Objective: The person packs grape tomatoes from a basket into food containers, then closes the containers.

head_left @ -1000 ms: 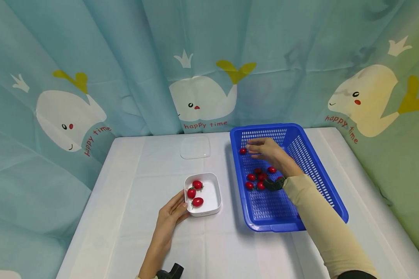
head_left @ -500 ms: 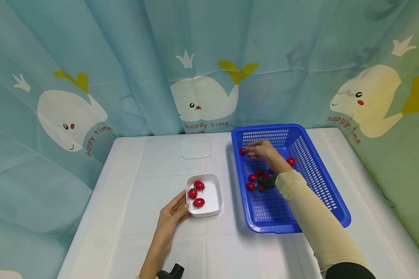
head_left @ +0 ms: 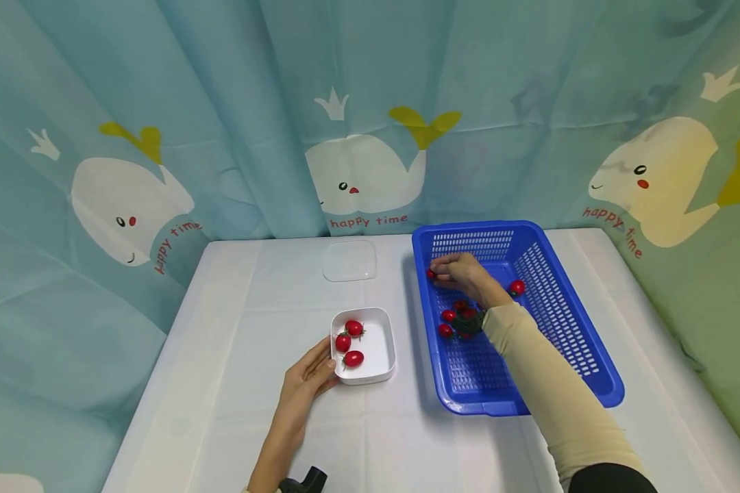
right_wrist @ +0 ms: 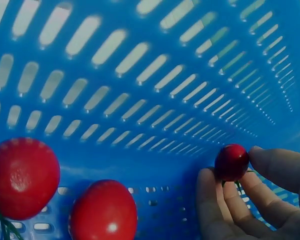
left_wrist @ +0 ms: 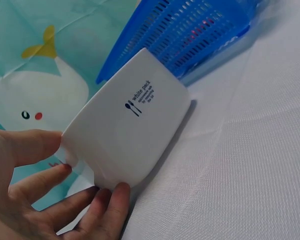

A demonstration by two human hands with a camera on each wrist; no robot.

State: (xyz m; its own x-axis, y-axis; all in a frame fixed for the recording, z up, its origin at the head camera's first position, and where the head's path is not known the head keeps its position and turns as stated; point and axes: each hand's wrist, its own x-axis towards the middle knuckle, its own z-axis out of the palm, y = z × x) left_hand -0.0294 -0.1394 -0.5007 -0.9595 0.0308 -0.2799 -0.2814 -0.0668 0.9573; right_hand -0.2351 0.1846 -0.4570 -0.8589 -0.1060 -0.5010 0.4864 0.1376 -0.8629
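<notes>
My right hand [head_left: 465,275] is inside the blue plastic basket [head_left: 481,409], by its left wall. Its thumb and fingers pinch a cherry tomato [right_wrist: 232,162], red with a green stem, partly covered by the fingers in the head view. Several other cherry tomatoes [head_left: 446,331] lie on the basket floor below my wrist, some hidden by the wrist camera. My left hand [head_left: 306,378] holds the left side of a small white box [head_left: 379,346], thumb at its rim and fingertips against its lower corner. Three cherry tomatoes [head_left: 353,358] lie along the box's left side.
A clear flat lid [head_left: 349,261] lies on the white-covered table [head_left: 265,294] behind the box. One tomato [head_left: 516,287] sits apart by the basket's right wall. A blue-green curtain with whale prints [head_left: 364,174] hangs behind the table's far edge.
My right hand has lowered towards the tomato at the basket's left wall and taken hold of it. The left hand keeps its hold on the box. The head view has shifted slightly.
</notes>
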